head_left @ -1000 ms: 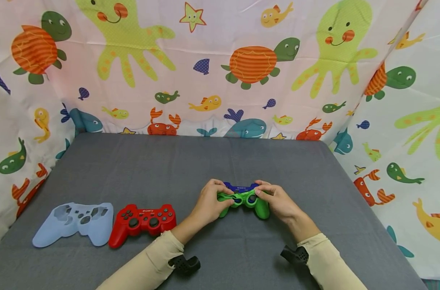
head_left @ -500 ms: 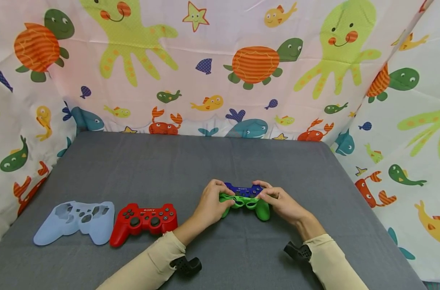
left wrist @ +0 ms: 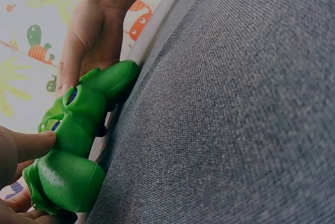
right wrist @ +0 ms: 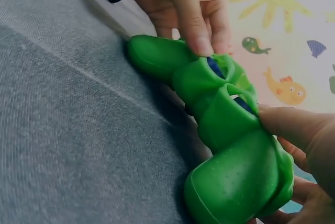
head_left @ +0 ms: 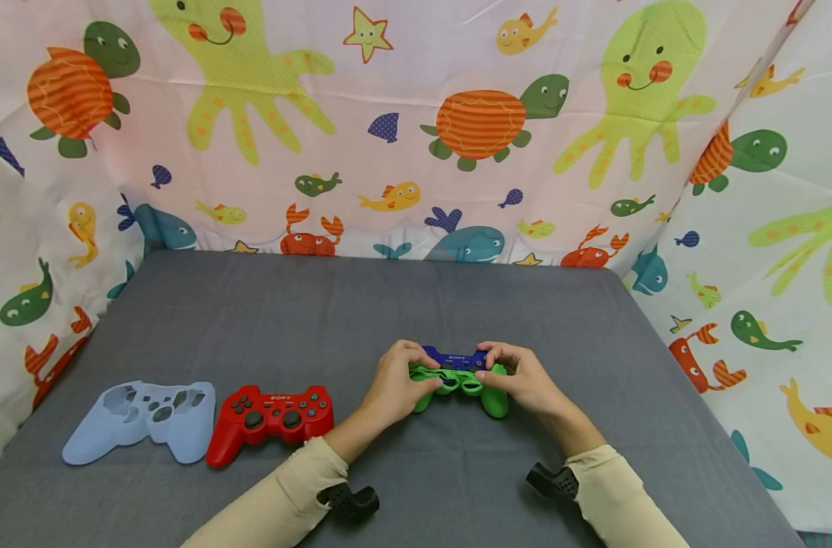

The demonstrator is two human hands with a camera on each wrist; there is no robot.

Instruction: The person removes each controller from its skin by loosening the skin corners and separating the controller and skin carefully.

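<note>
In the head view a blue game controller [head_left: 458,361] lies in a green silicone sleeve [head_left: 495,402]; the blue upper face shows above the sleeve's folded-down front. My left hand [head_left: 393,384] grips the left side, its thumb on the green rim. My right hand [head_left: 525,380] holds the right side, thumb bent over the sleeve near a stick hole. From the left wrist view the sleeve [left wrist: 76,179] has bunched edges, with bits of blue showing through its holes. The right wrist view has both green grips [right wrist: 235,182] covering the controller's handles, close over the cloth.
A red game controller [head_left: 272,415] lies on the grey table [head_left: 306,304], left of my left forearm. Beside it is a light blue silicone sleeve [head_left: 145,418] with cut-out holes. A curtain [head_left: 402,68] printed with sea animals hangs behind the table.
The green sleeve's front has been pulled down toward me, uncovering more of the blue controller. My right thumb has shifted down and left on the sleeve; the left hand has barely moved.
</note>
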